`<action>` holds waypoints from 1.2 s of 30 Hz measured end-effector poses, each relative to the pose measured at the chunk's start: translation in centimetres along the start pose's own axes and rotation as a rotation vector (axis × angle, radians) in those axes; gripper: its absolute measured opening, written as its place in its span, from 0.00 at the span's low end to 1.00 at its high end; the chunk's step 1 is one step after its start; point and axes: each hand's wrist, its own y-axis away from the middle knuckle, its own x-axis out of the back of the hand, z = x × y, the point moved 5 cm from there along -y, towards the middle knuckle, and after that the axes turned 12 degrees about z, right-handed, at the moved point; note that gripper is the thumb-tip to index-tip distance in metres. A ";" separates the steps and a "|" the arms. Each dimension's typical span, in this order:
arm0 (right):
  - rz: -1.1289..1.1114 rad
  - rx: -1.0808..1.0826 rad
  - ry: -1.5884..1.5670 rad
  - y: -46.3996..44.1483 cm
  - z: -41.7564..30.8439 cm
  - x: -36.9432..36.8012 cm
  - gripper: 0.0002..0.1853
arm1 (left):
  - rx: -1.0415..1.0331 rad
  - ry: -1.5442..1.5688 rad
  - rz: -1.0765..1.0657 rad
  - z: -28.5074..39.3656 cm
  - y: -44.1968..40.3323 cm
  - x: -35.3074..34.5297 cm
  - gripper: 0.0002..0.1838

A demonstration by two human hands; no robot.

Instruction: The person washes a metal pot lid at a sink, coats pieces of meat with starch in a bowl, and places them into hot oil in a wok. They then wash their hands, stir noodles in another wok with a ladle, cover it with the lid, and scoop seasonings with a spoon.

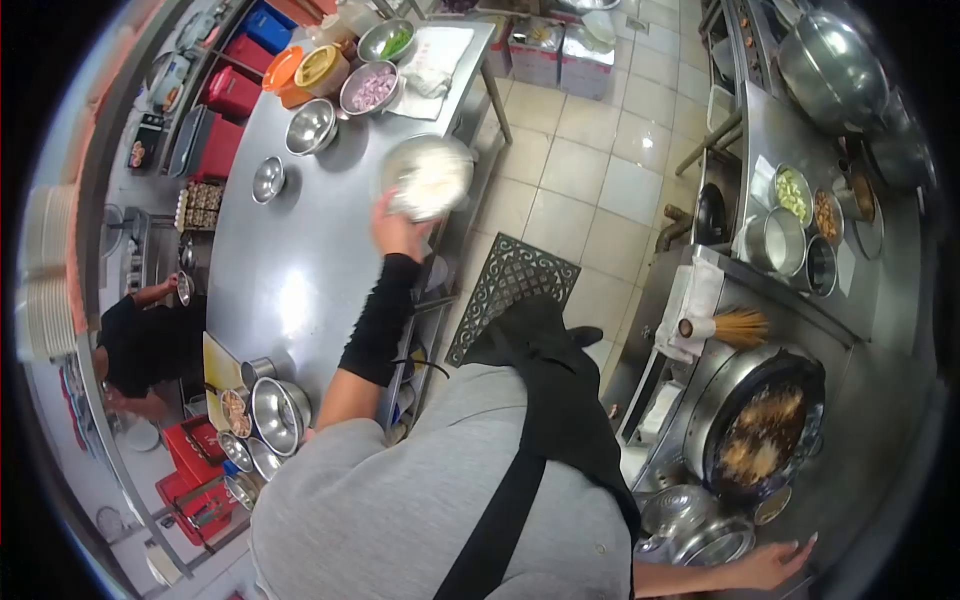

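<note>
Where the left hand (400, 232) is: at the near edge of the white-filled bowl (391, 160), fingers closed on its rim; motion blur hides the exact grip.
Bowl's place: at the edge of the steel desk (280, 240); whether it rests there or is lifted, the view cannot settle.
Right hand (775, 566): unfolded and holding nothing visible, fingers spread, near metal vessels (712, 540) beside the wok.
Wok: frying looks under way, for golden-brown food (762, 440) lies in dark oil, not yet taken out.
Cut ingredients: chopping seems done for the pinkish pieces (372, 90), green pieces (398, 42) and pale green pieces (793, 192), all in bowls; the white contents (437, 178) are not used up, and their purpose is unclear.
Metal: the desk is smooth and bright with glare; nearby bowls are round and polished.
Softer textures: the white contents look pale and loose, though smeared by blur; the fried food is rough and irregular.
Sticks and mat: thin brown sticks (740, 327) fan from a bundle; the dark floor mat (515, 290) has a scrolled lattice.
</note>
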 end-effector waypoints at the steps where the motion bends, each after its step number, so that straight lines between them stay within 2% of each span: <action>1: -0.032 0.020 -0.015 0.5 0.1 0.0 0.14 | 0.028 0.071 0.147 0.1 -3.1 3.7 0.27; 2: -0.069 0.034 -0.020 1.3 1.1 -0.7 0.14 | -0.055 0.102 0.225 -0.6 -7.0 8.0 0.24; 3: -0.104 0.041 -0.013 2.2 2.5 -0.5 0.15 | -0.296 -0.370 0.063 -1.3 -10.8 12.1 0.25; 4: -0.162 0.060 -0.100 2.9 1.5 -0.2 0.14 | -0.733 -1.216 0.076 -2.0 -14.3 16.0 0.29; 5: -0.190 0.103 -0.142 3.7 -0.6 0.7 0.14 | -1.117 -1.592 0.181 -2.9 -17.4 19.8 0.34; 6: -0.203 0.108 -0.220 4.9 -1.8 1.2 0.14 | -1.379 -1.458 0.229 -5.0 -19.5 23.6 0.40; 7: -0.248 -0.072 -0.286 6.6 -2.3 1.2 0.15 | -1.384 -1.186 -0.064 -4.9 -21.6 23.3 0.49; 8: -0.249 -0.254 -0.353 7.6 -3.0 2.1 0.16 | -1.322 -0.928 -0.364 -4.8 -23.2 22.7 0.60; 9: -0.348 -0.251 -0.082 7.1 -6.8 4.4 0.17 | -0.398 -0.680 -0.508 -3.2 -17.4 15.9 0.49; 10: -0.296 -0.318 -0.197 8.4 -6.4 5.3 0.16 | 0.374 -0.321 -0.160 0.0 -7.4 8.4 0.38; 11: -0.206 -0.449 -0.428 11.0 -3.9 4.6 0.14 | 0.242 -0.418 -0.090 1.8 -2.0 3.3 0.41; 12: -0.155 -0.520 -0.499 12.3 -4.1 5.3 0.11 | 0.294 -0.366 -0.354 1.6 0.9 -0.2 0.40; 13: -0.265 -0.604 -0.406 14.0 -3.2 5.8 0.11 | 0.333 -0.408 -0.515 0.9 3.3 -3.2 0.35; 15: -0.239 -0.816 -0.780 18.8 -0.9 5.3 0.09 | 0.332 -0.456 -0.971 -1.8 6.8 -7.5 0.31; 16: -0.216 -0.969 -0.863 21.0 0.0 5.7 0.09 | 0.355 -0.467 -1.173 -2.7 9.7 -9.4 0.27; 18: -0.173 -1.264 -1.054 24.8 0.7 7.0 0.08 | 0.467 -0.518 -1.413 -5.9 15.0 -11.9 0.22; 22: 0.203 -1.528 -1.333 30.3 4.5 13.1 0.09 | 0.581 -0.656 -1.699 -10.2 28.1 -10.9 0.13; 23: 0.277 -1.549 -1.324 31.6 5.8 15.1 0.10 | 0.576 -0.763 -1.710 -11.0 31.6 -9.5 0.10; 26: 0.460 -1.610 -1.298 36.3 9.6 21.7 0.10 | 0.881 -0.958 -1.844 -18.0 37.5 -3.6 0.10; 27: 0.552 -1.630 -1.241 37.9 10.6 24.2 0.11 | 0.946 -1.135 -1.826 -22.1 38.1 -1.2 0.11; 29: 0.719 -1.653 -1.134 40.1 12.1 29.1 0.11 | 1.039 -1.440 -1.664 -25.7 40.7 3.6 0.10; 30: 0.770 -1.659 -1.089 41.9 12.9 31.1 0.11 | 1.059 -1.566 -1.526 -26.1 41.9 6.4 0.09; 32: 0.915 -1.664 -1.037 45.7 14.1 34.9 0.12 | 1.098 -1.673 -1.496 -29.8 42.4 9.9 0.12; 36: 1.087 -1.705 -0.863 50.3 14.8 41.4 0.13 | 0.914 -1.836 -1.667 -29.9 46.8 15.1 0.11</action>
